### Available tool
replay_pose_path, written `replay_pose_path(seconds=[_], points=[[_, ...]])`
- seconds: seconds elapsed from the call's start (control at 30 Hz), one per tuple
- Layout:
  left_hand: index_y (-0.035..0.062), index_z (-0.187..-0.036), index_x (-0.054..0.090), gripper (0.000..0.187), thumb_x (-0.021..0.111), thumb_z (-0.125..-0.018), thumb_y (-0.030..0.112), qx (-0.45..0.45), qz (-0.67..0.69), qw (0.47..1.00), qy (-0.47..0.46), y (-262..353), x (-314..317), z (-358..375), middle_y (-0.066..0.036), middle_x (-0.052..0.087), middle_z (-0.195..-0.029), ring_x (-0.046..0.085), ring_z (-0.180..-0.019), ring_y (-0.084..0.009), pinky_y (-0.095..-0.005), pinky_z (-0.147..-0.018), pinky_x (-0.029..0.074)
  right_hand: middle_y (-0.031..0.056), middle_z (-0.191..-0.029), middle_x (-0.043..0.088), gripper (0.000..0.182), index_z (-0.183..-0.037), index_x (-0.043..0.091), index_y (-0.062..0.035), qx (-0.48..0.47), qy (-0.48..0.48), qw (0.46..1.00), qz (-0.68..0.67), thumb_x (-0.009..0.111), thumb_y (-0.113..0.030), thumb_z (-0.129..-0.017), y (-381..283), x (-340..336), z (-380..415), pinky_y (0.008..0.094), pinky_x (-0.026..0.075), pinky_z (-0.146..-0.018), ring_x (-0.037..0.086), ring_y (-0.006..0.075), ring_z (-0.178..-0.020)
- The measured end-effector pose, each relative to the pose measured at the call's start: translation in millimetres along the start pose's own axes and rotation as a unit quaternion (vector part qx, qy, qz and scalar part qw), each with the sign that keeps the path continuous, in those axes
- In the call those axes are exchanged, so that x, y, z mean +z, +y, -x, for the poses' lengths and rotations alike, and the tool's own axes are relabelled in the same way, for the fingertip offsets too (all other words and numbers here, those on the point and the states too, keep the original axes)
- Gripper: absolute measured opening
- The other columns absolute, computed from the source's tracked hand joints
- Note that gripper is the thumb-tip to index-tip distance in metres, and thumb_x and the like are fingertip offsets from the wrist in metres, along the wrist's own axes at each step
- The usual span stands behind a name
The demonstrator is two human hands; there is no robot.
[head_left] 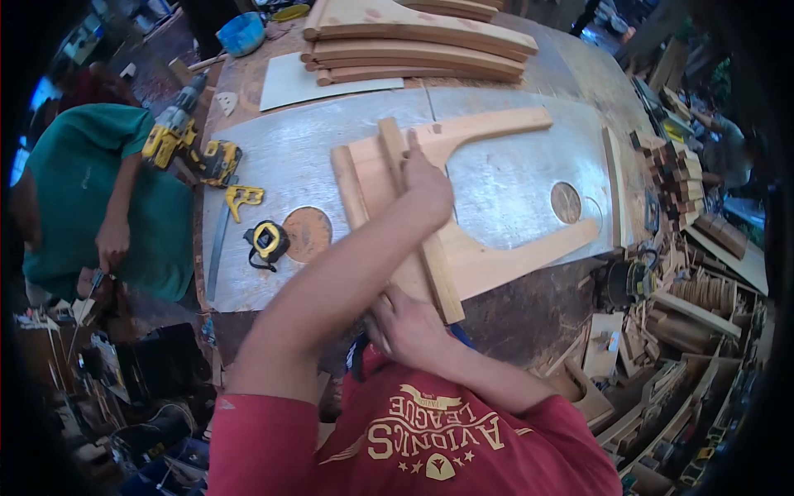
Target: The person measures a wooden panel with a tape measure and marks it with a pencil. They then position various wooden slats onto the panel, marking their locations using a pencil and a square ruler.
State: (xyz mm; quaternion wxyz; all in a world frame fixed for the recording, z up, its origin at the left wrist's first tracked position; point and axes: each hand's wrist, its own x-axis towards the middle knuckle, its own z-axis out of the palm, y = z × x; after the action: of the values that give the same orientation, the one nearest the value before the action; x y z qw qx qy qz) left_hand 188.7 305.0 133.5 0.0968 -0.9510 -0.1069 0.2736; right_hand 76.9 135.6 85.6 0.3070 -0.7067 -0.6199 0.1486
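Near end of the wooden strip (418, 219) lost beneath the left hand (430, 186), its forearm and the right hand (409, 326). Grip of either hand on that strip impossible to judge. Beyond the strip, stacked curved boards (413, 45) cropped by the top edge. Left of the strip, a co-worker's hand (112, 242) around something too small to identify. Right of the strip, floor clutter (695, 331) smeared and dark toward the frame's rim.

A pale wooden strip (418, 223) lies lengthwise across a forked board (488, 186).
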Motion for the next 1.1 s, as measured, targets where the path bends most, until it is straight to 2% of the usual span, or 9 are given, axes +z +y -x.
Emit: replay_pose_path(seconds=[0.03,0.13,0.23,0.4,0.6,0.73,0.87,0.97,1.1], points=[[0.0079,-0.131,0.066,0.041,0.064,-0.092,0.022,-0.019,-0.015,1.0,-0.014,3,1,-8,-0.017,0.064,-0.135,0.051,-0.133,-0.0403,-0.0707,-0.116,-0.003,0.0171,-0.101,0.06,0.035,-0.12,0.062,-0.0031,-0.006,-0.006,1.0,0.022,0.065,-0.016,-0.087,16,32,-19,0.0479,0.053,-0.065,0.063,0.0369,-0.071],[0.0075,-0.134,0.064,0.044,0.063,-0.093,0.023,-0.053,-0.053,0.996,-0.045,11,10,-31,-0.018,0.063,-0.135,0.049,-0.134,-0.0427,-0.0713,-0.115,-0.005,0.023,-0.114,0.058,0.037,-0.126,0.058,-0.0018,0.043,0.155,0.985,-0.058,0.058,-0.02,-0.095,38,50,-113,0.0526,0.053,-0.068,0.065,0.042,-0.078],[0.0065,-0.132,0.066,0.043,0.061,-0.093,0.024,-0.052,-0.072,0.994,-0.056,13,9,-32,-0.018,0.064,-0.133,0.05,-0.132,-0.0438,-0.0695,-0.116,-0.004,0.0251,-0.116,0.059,0.037,-0.127,0.057,-0.0008,0.158,0.164,0.972,0.05,0.054,-0.023,-0.097,58,38,-177,0.0548,0.055,-0.073,0.067,0.0443,-0.083],[0.0058,-0.135,0.063,0.043,0.058,-0.097,0.025,-0.064,-0.084,0.992,-0.075,15,4,-31,-0.017,0.061,-0.139,0.046,-0.138,-0.0388,-0.0667,-0.117,-0.005,0.0271,-0.109,0.061,0.035,-0.122,0.058,0.0003,0.187,0.154,0.966,0.089,0.052,-0.024,-0.097,94,45,-205,0.0557,0.056,-0.074,0.068,0.0464,-0.087],[0.0053,-0.129,0.068,0.041,0.061,-0.093,0.022,-0.056,-0.106,0.991,-0.06,17,17,-48,-0.021,0.066,-0.128,0.054,-0.128,-0.0468,-0.0696,-0.116,-0.002,0.0302,-0.107,0.061,0.027,-0.11,0.058,0.0019,0.223,0.146,0.96,0.091,0.052,-0.021,-0.097,101,47,-215,0.0578,0.054,-0.077,0.068,0.0463,-0.087],[0.0053,-0.129,0.068,0.041,0.057,-0.094,0.023,-0.053,-0.074,0.995,-0.034,13,10,-33,-0.02,0.067,-0.127,0.054,-0.127,-0.0473,-0.0696,-0.115,-0.003,0.0309,-0.109,0.061,0.03,-0.115,0.056,0.0028,0.258,0.108,0.955,0.097,0.053,-0.02,-0.096,82,48,-187,0.0574,0.053,-0.079,0.068,0.0457,-0.086],[0.0027,-0.129,0.067,0.041,0.051,-0.098,0.024,-0.064,-0.046,0.997,-0.025,14,6,-32,-0.023,0.066,-0.128,0.053,-0.128,-0.0475,-0.0709,-0.113,-0.003,0.0297,-0.109,0.062,0.037,-0.122,0.055,0.0026,0.189,0.153,0.969,0.036,0.058,-0.018,-0.092,48,34,-88,0.0566,0.053,-0.076,0.068,0.0443,-0.082],[0.0018,-0.129,0.067,0.042,0.048,-0.1,0.025,-0.04,-0.032,0.998,-0.033,12,4,-23,-0.025,0.065,-0.129,0.053,-0.127,-0.0481,-0.0715,-0.112,-0.002,0.0282,-0.101,0.065,0.038,-0.122,0.055,0.001,0.192,0.052,0.975,0.097,0.062,-0.017,-0.089,15,15,-14,0.0539,0.055,-0.068,0.067,0.0436,-0.075],[0.0029,-0.13,0.066,0.042,0.049,-0.099,0.025,-0.027,-0.039,0.998,-0.034,8,-1,-18,-0.024,0.065,-0.129,0.054,-0.126,-0.0481,-0.0704,-0.113,-0.003,0.0246,-0.086,0.066,0.02,-0.098,0.062,0.0,0.309,-0.064,0.946,0.069,0.06,-0.019,-0.092,-38,-26,69,0.0532,0.055,-0.063,0.066,0.0448,-0.071]])
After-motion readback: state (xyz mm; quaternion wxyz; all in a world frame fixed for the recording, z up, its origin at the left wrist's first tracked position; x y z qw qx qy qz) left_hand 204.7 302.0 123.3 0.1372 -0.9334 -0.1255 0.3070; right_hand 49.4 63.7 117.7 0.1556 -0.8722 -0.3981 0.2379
